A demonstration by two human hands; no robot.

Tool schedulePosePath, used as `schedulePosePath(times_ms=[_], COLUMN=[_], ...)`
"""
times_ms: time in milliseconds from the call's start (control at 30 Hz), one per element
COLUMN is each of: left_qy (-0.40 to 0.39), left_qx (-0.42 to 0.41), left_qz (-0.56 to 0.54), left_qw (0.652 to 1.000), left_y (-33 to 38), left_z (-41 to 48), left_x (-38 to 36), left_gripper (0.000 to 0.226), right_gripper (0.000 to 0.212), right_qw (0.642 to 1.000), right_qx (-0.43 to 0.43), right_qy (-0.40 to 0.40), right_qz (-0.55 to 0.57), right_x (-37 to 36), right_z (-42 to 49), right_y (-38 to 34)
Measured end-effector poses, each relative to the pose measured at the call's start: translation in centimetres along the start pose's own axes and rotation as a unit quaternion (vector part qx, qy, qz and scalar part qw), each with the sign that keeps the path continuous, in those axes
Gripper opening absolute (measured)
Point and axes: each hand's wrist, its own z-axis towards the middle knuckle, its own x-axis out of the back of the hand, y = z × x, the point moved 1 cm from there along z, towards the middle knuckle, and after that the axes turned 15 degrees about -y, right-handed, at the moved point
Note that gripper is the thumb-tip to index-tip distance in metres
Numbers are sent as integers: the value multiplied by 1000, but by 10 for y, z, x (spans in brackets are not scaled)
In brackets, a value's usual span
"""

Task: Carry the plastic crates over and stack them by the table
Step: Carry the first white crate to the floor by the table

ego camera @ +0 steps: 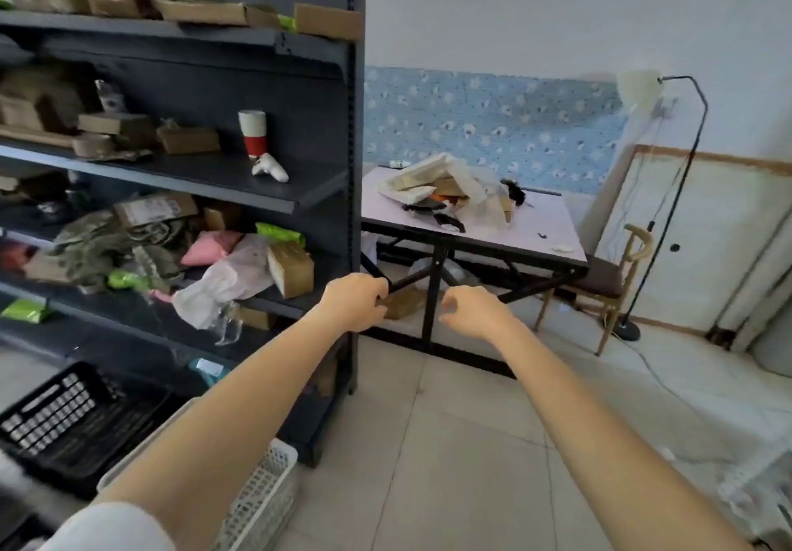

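Observation:
A black plastic crate [73,417] sits on the floor at the lower left, in front of the shelving. A white plastic crate [265,495] stands beside it, partly hidden under my left forearm. Both my arms are stretched forward at mid-height. My left hand [355,300] and my right hand [469,308] are loosely curled with nothing in them, well above and beyond the crates. The white-topped folding table [553,229] with black legs stands straight ahead against the wall.
A tall dark shelving unit [353,165] full of cardboard boxes and bags fills the left side. Packaging litter lies on the table. A wooden chair [617,280] and a floor lamp [668,207] stand right of the table. A cable runs over the tiled floor [471,443].

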Motion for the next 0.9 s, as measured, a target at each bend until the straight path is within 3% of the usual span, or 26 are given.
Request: schedulePosePath(times_ms=[233,567,700,900], left_qy=[-38,-73,-64,-67], left_qx=[148,369,417,414], left_qz=[7,-48,-64,-96], left_qw=[988,925,904,903], left_y=[-71,-163,-198,-262], left_z=[-116,-340,-408,-488], left_x=[-49,-111,-132,-160], left_gripper=[32,28,29,30], right_gripper=[25,37,40,43], right_qw=[984,922,900,893], right_qx=[144,325,368,372], right_qy=[-84,-165,-186,-203], right_qz=[-67,-131,-144,-153], right_x=[-50,-153,-187,-241], right_z=[7,-49,-76,-106], right_y=[-105,-299,-366,-451])
